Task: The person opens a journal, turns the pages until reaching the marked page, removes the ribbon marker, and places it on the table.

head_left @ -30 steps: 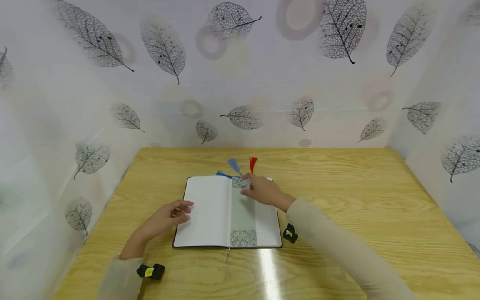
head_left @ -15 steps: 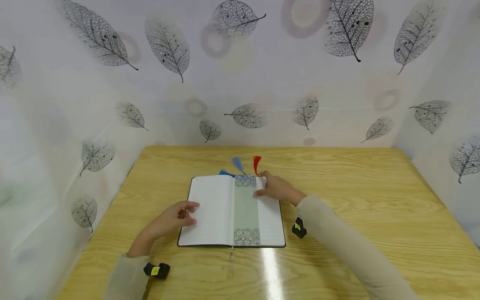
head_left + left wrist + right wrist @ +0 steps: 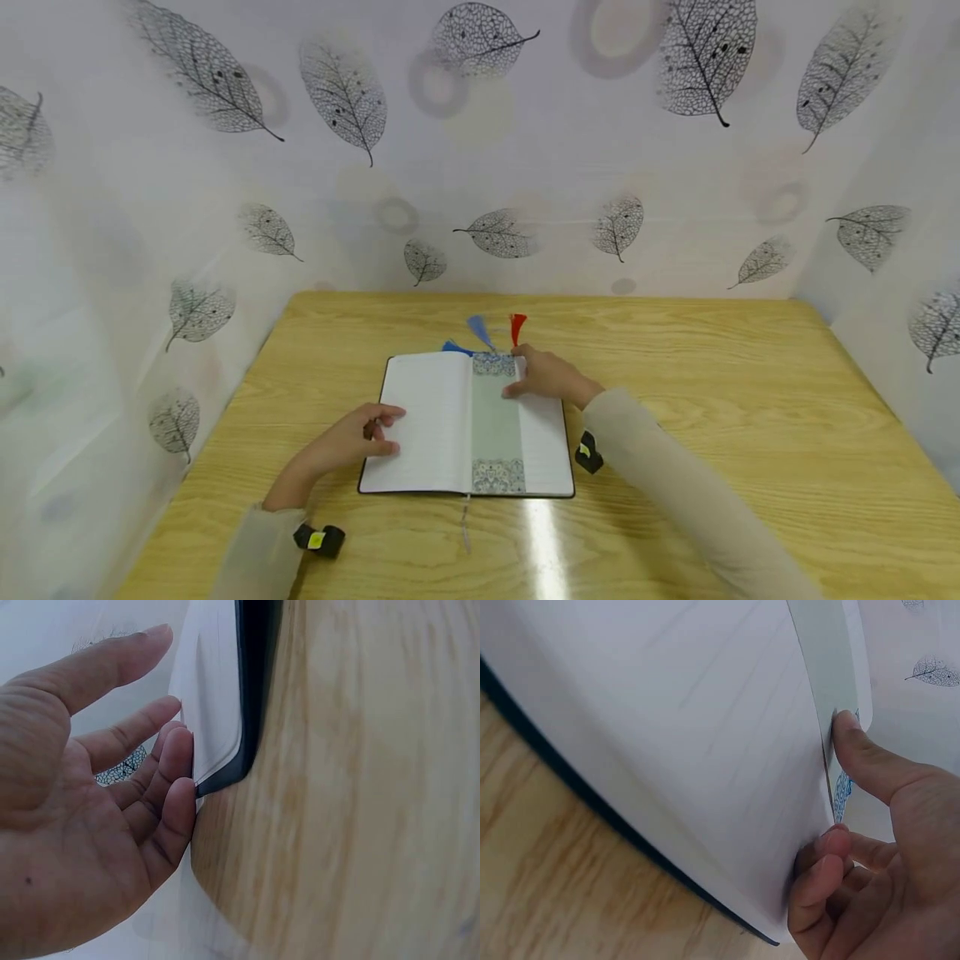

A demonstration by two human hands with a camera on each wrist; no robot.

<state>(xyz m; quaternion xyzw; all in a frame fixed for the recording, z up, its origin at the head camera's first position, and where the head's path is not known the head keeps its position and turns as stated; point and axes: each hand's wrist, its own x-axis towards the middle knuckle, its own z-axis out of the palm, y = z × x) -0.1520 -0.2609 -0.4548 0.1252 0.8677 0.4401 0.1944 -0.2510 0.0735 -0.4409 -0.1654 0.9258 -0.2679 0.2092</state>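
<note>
An open notebook [image 3: 427,425] with white lined pages and a dark cover lies on the table. Along its right page, beside the fold, is a long grey-green bookmark [image 3: 497,425] with patterned ends. My right hand [image 3: 551,373] is at its upper right edge: the thumb lies on its face, and the other fingers are bent loosely by the page, as the right wrist view shows. My left hand [image 3: 348,440] is at the notebook's left edge, fingertips against the page edge and thumb apart from the other fingers.
Beyond the notebook's top edge stick out a dark blue tassel [image 3: 456,347], a light blue tassel [image 3: 478,328] and a red tassel [image 3: 517,327]. A thin ribbon [image 3: 466,529] hangs from the bottom. The wooden table [image 3: 712,367] meets a leaf-patterned cloth [image 3: 525,167].
My right hand moved rightward off the bookmark's top to its right edge, then slightly back left. My left hand stays at the left page. The view shifted a little.
</note>
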